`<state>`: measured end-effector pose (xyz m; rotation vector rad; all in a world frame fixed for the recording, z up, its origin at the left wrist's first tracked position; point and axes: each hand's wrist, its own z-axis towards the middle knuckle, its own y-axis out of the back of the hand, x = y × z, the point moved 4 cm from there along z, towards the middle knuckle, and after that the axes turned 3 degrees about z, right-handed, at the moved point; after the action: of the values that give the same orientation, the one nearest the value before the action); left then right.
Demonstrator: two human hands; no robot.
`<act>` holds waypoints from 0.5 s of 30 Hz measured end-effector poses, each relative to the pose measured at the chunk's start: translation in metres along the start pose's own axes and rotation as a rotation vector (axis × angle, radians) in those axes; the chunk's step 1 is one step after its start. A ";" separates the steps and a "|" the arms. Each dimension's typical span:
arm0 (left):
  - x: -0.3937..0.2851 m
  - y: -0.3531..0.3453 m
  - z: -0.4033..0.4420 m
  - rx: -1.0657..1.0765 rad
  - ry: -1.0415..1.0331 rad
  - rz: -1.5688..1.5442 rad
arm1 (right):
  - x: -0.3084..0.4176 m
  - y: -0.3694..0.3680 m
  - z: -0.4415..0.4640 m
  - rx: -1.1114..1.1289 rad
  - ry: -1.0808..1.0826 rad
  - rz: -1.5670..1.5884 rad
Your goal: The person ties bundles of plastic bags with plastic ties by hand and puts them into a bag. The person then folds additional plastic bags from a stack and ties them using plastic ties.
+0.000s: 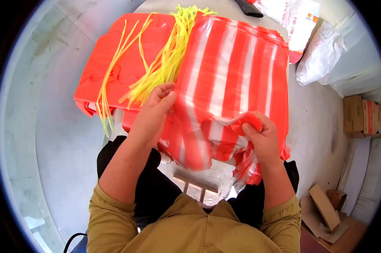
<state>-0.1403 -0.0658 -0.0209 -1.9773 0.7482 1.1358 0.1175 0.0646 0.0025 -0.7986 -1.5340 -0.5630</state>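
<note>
A stack of red-and-white striped plastic bags lies in front of me, its near part hanging loosely over the table's edge. My right hand pinches a bunched red fold of the top bag, thumb on top and fingers curled behind. At the bag's left edge, my left hand is closed with thumb and fingers together on the plastic. Its fingertips are partly hidden. Yellow plastic strips lie in a bundle just beyond my left hand, between the striped stack and a pile of plain red bags.
White sacks lie at the back right. A cardboard box stands by the right wall, and flattened cardboard lies at the lower right. My legs are under the table's near edge. A dark object rests at the table's far edge.
</note>
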 end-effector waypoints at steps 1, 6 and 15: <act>0.000 0.000 -0.001 0.011 0.006 -0.015 | 0.000 0.000 0.000 0.002 0.001 0.014; -0.010 -0.008 -0.021 0.055 0.059 0.077 | -0.005 0.003 -0.002 -0.009 -0.012 -0.009; -0.001 0.019 -0.056 0.330 0.153 0.361 | 0.008 -0.009 -0.012 0.209 0.562 -0.756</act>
<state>-0.1292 -0.1219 -0.0059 -1.7027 1.3242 0.9876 0.1184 0.0507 0.0128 0.1421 -1.2939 -1.0512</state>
